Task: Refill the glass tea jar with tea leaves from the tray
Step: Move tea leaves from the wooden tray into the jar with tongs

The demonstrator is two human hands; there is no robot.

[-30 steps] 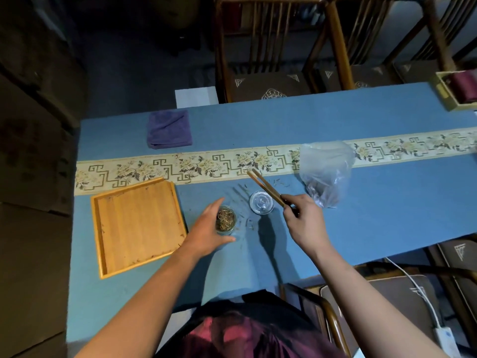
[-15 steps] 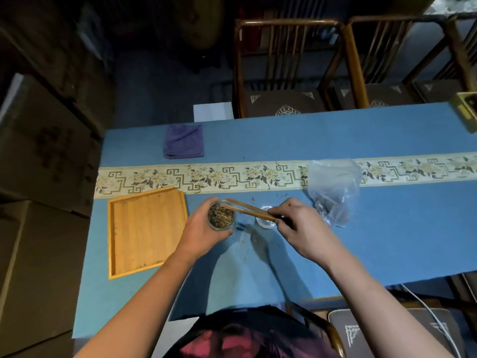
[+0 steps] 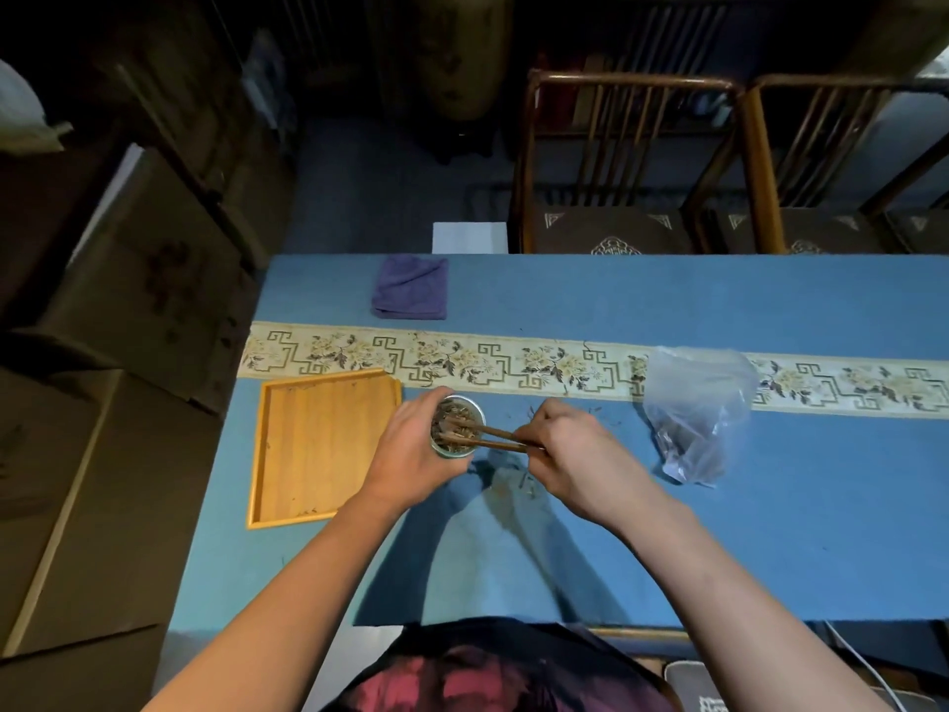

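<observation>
A wooden tray [image 3: 323, 444] lay at the left of the blue worktop [image 3: 770, 531]. Just beside it, the left hand [image 3: 411, 454] gripped the glass tea jar [image 3: 457, 426], which held tea leaves. The right hand [image 3: 575, 454] pinched wooden tongs [image 3: 500, 438], their tips inside the jar's mouth. A clear plastic bag [image 3: 698, 408] sat further right.

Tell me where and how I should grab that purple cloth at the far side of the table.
The purple cloth lies folded flat on the blue table cover, away from both hands, so there is no raised part to hook. Probably best to come straight down from above and pinch a layered edge; the near edge looks thickest. That edge also faces you across the patterned runner.
</observation>
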